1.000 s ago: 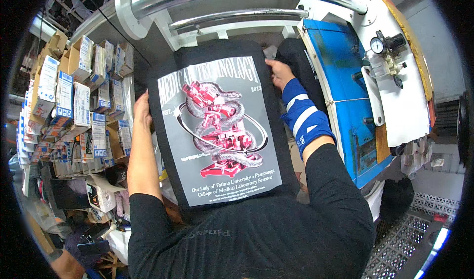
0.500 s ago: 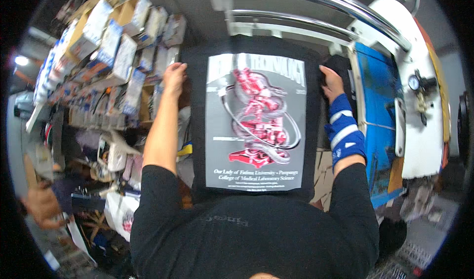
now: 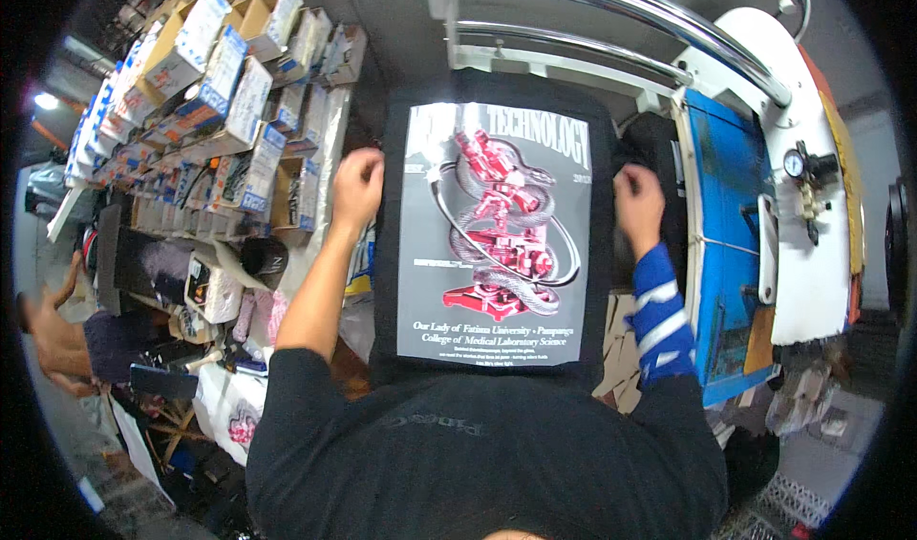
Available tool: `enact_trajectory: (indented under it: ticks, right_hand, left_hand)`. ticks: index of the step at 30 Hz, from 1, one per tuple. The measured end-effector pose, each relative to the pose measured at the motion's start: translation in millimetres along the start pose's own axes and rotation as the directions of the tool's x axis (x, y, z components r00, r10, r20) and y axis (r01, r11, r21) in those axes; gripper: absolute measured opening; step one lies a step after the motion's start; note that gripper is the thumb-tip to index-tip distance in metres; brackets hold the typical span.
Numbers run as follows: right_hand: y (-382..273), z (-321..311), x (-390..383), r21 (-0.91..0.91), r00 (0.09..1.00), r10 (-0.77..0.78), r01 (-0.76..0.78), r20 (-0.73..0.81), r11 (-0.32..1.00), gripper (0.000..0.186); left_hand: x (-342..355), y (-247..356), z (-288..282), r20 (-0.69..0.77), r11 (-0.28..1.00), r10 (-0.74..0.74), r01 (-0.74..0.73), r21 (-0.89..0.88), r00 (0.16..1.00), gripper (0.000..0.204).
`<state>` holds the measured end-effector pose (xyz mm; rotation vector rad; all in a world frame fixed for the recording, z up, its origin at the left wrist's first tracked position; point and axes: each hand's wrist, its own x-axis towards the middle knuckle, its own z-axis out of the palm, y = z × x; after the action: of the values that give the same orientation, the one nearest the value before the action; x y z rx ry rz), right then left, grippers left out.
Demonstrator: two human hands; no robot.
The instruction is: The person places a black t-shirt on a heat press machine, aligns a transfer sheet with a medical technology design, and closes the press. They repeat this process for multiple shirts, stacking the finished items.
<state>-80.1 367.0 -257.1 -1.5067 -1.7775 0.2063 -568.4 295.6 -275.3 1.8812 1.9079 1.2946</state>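
A black T-shirt lies spread flat in front of me. On it is a large grey rectangular print with a red microscope, a coiling snake and white lettering. My left hand is closed, its curled fingers at the shirt's left edge. At the opposite edge my right hand, also closed, pinches the cloth with thumb and bent fingers. The fingertips are partly hidden against the dark fabric. A blue sleeve with white stripes covers my right forearm.
Metal rails of a machine cross behind the shirt. To the right are a blue panel and a white housing with a pressure gauge. Stacked cardboard boxes rise at left. Another person's bare arm shows at far left.
Both hands have moved down along the shirt's sides, toward me, and their fingers are more curled. The shirt stays nearly in place. The other person's arm at far left has shifted.
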Motion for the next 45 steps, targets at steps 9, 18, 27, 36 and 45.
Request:
enact_trajectory:
  ticks: [9, 18, 27, 36, 45]
  right_hand:
    - [-88.2, -76.5, -192.8, -0.072, 0.953, -0.045, 0.069, 0.301, 0.995, 0.035]
    - [-80.8, -71.1, -201.2, -0.077, 0.96, -0.09, 0.114, 0.265, 0.991, 0.037]
    - [-83.8, -74.8, -204.3, -0.074, 0.963, -0.078, 0.1, 0.258, 0.992, 0.037]
    - [-16.6, -67.2, -225.2, 0.157, 0.726, 0.655, -0.686, 0.208, 0.71, 0.05]
    - [-7.0, -109.8, -246.4, 0.555, 0.437, 0.572, -0.831, 0.694, -0.037, 0.026]
  left_hand:
    - [-146.9, 92.0, -37.2, 0.157, 0.991, 0.094, -0.107, 0.075, 0.983, 0.023]
    - [-152.9, 87.0, -31.6, 0.144, 0.993, 0.078, -0.089, 0.075, 0.987, 0.025]
    - [-155.8, 85.3, -29.3, 0.142, 0.99, 0.102, -0.115, 0.083, 0.985, 0.024]
    - [-170.5, 51.3, -43.6, -0.045, 0.972, -0.227, 0.223, -0.067, 0.973, 0.043]
    - [-236.3, 10.8, -81.4, 0.67, 0.13, -0.519, 0.823, -0.552, 0.531, 0.039]
